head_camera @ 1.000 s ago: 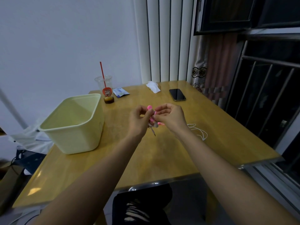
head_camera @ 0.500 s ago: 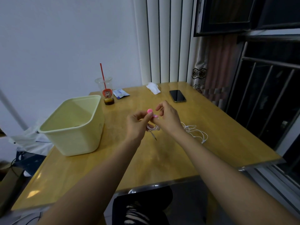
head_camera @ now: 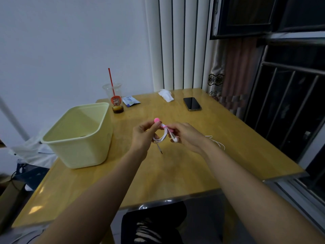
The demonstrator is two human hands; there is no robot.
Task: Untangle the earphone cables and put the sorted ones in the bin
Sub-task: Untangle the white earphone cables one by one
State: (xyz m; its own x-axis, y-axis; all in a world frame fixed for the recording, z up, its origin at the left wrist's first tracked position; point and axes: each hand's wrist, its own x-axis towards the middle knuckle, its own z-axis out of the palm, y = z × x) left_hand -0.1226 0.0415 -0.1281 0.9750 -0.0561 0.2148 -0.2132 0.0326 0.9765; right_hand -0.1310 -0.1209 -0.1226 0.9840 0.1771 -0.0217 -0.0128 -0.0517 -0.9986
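Note:
Above the middle of the wooden table [head_camera: 175, 173], both hands hold a coiled white earphone cable [head_camera: 162, 137] bound by a pink tie. My left hand [head_camera: 143, 134] pinches the coil's top left, where a pink round end sticks up. My right hand [head_camera: 186, 135] grips the coil's right side, with a white earbud at its fingertips. The plug end hangs down from the coil. A second white earphone cable [head_camera: 217, 142] lies loose on the table behind my right wrist. The pale yellow bin [head_camera: 79, 138] stands on the table's left side.
A plastic cup with a red straw [head_camera: 115, 97] and a small packet [head_camera: 131, 101] stand behind the bin. A crumpled tissue [head_camera: 166, 95] and a dark phone [head_camera: 192, 103] lie near the far edge. A barred window is at the right.
My hands have drawn slightly apart, and the coil with its pink tie now shows between them. The loose cable on the table is more hidden by my right wrist.

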